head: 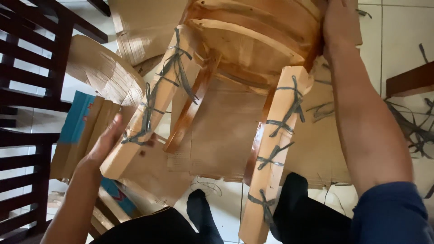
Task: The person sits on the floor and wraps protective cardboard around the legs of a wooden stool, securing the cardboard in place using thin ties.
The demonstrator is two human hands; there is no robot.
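Between both hands: wooden chair (253, 49), legs toward camera; left hand (106, 140) fingers clamped on wrapped leg (147, 110); right hand (341, 22) fingers gripping seat edge.

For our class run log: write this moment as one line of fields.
left hand: grips wrapped chair leg | right hand: holds wooden chair frame | under: cardboard, tiled floor

left hand (106, 142) gripping cardboard-wrapped chair leg (151, 101), right hand (340, 22) holding wooden chair (257, 40) frame
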